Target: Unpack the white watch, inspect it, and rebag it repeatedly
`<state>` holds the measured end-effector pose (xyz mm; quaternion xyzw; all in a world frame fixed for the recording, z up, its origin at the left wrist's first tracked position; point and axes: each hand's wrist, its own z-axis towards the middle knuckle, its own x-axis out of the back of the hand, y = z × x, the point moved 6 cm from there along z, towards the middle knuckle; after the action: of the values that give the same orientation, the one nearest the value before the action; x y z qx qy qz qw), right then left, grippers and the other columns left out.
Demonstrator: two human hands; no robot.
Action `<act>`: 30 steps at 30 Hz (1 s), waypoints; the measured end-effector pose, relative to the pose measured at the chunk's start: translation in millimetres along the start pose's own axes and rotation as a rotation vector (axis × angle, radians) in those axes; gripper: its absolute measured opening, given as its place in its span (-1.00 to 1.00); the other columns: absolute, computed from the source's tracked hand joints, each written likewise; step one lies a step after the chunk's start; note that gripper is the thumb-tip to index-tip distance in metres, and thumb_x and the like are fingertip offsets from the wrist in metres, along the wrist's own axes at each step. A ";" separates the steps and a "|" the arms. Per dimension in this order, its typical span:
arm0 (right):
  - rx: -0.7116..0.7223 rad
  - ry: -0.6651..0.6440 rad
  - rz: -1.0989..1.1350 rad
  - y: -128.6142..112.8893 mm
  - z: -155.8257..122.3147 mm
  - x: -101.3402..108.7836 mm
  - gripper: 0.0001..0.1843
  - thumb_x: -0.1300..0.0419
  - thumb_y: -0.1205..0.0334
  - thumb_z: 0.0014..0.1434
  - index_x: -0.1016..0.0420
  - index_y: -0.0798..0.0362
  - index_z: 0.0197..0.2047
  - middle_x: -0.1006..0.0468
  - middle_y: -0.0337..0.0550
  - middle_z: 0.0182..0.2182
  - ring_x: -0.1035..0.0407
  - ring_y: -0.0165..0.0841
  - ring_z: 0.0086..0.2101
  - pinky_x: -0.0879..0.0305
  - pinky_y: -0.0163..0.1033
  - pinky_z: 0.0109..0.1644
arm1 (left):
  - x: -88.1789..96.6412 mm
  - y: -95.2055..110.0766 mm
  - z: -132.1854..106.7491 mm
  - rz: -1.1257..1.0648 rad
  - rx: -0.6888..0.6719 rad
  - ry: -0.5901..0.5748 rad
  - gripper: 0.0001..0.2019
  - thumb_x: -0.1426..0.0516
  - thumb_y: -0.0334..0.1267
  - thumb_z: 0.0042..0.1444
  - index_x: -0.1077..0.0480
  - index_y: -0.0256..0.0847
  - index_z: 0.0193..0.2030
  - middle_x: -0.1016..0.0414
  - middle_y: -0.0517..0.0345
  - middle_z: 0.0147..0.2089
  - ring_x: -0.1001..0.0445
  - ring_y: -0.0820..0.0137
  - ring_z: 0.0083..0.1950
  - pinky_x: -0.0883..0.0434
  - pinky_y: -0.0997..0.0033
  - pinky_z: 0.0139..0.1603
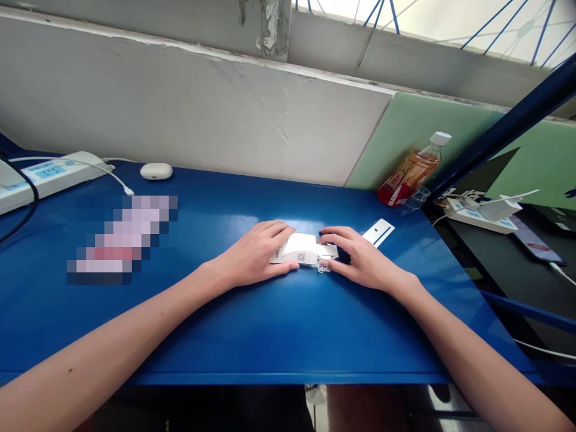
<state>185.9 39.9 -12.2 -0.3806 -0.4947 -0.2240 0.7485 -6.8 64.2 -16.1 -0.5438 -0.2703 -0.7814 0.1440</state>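
Observation:
A small white cardboard box (300, 247) with printed text and a square code lies on the blue desk in front of me. My left hand (263, 252) is closed around its left end, fingers over the far side and thumb along the near side. At the box's right end, which looks opened, a white flap or insert (330, 251) sticks out. My right hand (355, 255) grips around this part, fingertips behind and thumb in front. A small whitish, partly clear piece by that thumb is too small to name. Beyond my right hand lies a white card (379, 233) with a dark slot.
The blue desk (270, 336) meets a wall at the back. On the left are a power strip (54, 177), a white earbud case (156, 171) and a pixelated object (130, 234). A drink bottle (411, 171) leans at the back right, near a blue post (499, 132). Farther right lies a phone (535, 239).

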 end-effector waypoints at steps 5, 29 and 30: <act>-0.002 -0.061 0.020 -1.0 -0.8 7.9 -0.69 -0.21 0.05 0.28 -0.43 -0.02 0.04 -0.48 0.06 0.14 -0.41 -0.06 0.10 -0.40 0.08 0.13 | 2.6 1.3 2.2 0.004 0.029 0.001 -0.49 -0.12 0.06 0.26 -0.32 -0.28 0.19 -0.45 -0.18 0.16 -0.38 -0.01 0.21 -0.34 0.01 0.20; 0.035 0.052 -0.025 0.4 1.1 -1.4 -0.76 -0.10 0.17 0.36 -0.43 -0.02 0.06 -0.52 0.05 0.08 -0.42 -0.07 0.07 -0.40 0.10 0.12 | 0.4 -4.6 0.3 -0.021 0.018 -0.004 -0.47 -0.11 0.08 0.28 -0.27 -0.25 0.23 -0.42 -0.18 0.19 -0.37 0.01 0.23 -0.33 0.02 0.22; 0.026 0.056 -0.030 1.2 1.2 0.3 -0.76 -0.08 0.17 0.37 -0.42 -0.02 0.06 -0.54 0.04 0.05 -0.44 -0.07 0.04 -0.42 0.09 0.09 | 0.8 -4.9 0.4 -0.020 0.020 -0.008 -0.47 -0.11 0.08 0.28 -0.27 -0.25 0.23 -0.42 -0.17 0.19 -0.37 0.01 0.23 -0.33 0.02 0.22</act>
<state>186.2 41.7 -12.1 -0.3570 -0.4822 -0.2393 0.7634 -9.4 68.4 -16.5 -0.5426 -0.2840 -0.7779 0.1405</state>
